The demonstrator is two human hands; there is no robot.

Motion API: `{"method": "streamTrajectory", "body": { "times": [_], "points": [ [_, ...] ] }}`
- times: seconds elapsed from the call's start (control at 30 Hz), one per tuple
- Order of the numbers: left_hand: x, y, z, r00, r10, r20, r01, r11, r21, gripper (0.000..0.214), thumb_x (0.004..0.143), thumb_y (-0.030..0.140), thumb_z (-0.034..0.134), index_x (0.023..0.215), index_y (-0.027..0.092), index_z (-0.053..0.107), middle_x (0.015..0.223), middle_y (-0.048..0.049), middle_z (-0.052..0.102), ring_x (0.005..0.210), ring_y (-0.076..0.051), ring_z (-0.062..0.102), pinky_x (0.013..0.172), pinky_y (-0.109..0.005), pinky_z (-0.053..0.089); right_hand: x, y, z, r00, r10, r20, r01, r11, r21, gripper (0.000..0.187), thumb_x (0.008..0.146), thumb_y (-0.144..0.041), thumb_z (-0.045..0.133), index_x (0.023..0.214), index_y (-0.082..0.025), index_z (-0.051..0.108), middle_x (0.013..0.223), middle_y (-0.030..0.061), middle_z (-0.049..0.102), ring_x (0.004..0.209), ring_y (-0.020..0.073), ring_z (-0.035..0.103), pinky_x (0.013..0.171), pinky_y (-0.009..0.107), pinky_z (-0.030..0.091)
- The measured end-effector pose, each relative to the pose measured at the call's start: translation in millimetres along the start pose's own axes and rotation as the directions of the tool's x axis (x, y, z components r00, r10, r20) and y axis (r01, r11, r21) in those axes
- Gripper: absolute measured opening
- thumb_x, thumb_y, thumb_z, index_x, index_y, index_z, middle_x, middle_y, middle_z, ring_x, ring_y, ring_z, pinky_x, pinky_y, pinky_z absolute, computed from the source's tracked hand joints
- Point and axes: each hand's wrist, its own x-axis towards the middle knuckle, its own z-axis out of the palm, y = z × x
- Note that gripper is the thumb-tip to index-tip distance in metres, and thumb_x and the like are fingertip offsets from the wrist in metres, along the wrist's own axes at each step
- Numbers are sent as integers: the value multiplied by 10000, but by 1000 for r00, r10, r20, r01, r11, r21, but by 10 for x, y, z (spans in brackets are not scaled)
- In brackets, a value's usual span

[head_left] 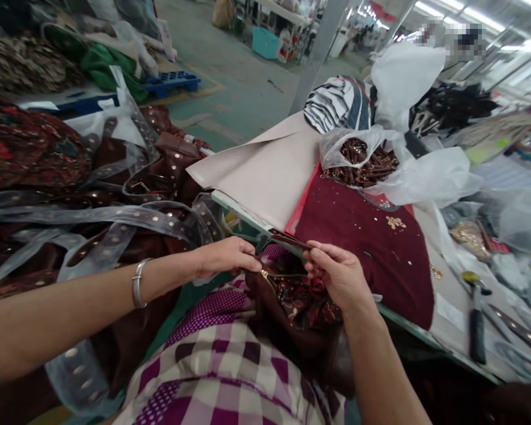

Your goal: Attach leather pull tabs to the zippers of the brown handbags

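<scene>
A dark brown leather handbag (287, 333) lies on my lap, its mouth towards me and a red-patterned lining (298, 300) showing inside. My left hand (228, 258) is closed, pinching the bag's rim beside a gold zipper pull (264, 273). On the opposite side of the mouth, my right hand (338, 271) is closed, with its fingers on the bag's edge by the end of the zipper. A narrow brown leather strip (289, 239) runs to my right thumb and fingertip. I cannot tell whether it is joined to the bag.
Studded brown bags and straps (159, 218) wrapped in clear plastic are piled at left. The worktable carries a maroon cloth (354, 236) with gold fittings (395, 222), an open plastic bag of brown leather pieces (363, 160), and a hammer (477, 321). A metal post (318, 56) stands behind.
</scene>
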Motion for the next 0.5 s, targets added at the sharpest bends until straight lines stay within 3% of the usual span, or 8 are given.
{"method": "streamTrajectory", "body": {
  "times": [0.17, 0.33, 0.4, 0.5],
  "points": [
    [-11, 46, -7, 1000, 7, 23, -6, 999, -36, 289, 625, 430, 676, 616, 170, 550, 597, 25, 487, 583, -122, 424, 535, -250, 297, -72, -38, -62, 993, -78, 86, 71, 994, 86, 265, 642, -317, 890, 855, -208, 775, 565, -28, 614, 503, 82, 530, 475, 201, 448],
    [-14, 80, 10, 1000, -2, 28, 5, 996, -87, 308, 628, 444, 660, 596, 176, 513, 572, 38, 445, 556, -103, 383, 527, -244, 275, -185, -85, 11, 972, 0, 235, -37, 988, 153, 227, 693, -375, 872, 794, -235, 725, 893, 16, 747, 855, 201, 722, 787, 353, 595],
    [-18, 84, 14, 1000, -7, 25, 10, 995, -102, 333, 640, 465, 664, 596, 178, 502, 572, 42, 434, 545, -97, 361, 516, -242, 254, -220, -61, 108, 956, 64, 288, -104, 987, 124, 231, 722, -396, 847, 827, -231, 723, 833, 1, 725, 786, 190, 722, 755, 357, 610],
    [-23, 72, 10, 999, 14, 44, -9, 994, -113, 375, 669, 486, 681, 596, 178, 480, 570, 51, 401, 541, -92, 339, 508, -235, 247, -251, 20, 268, 939, 128, 318, -122, 992, -38, 280, 783, -404, 788, 981, -209, 750, 700, -36, 627, 557, 92, 617, 578, 246, 579]
  ]
}}
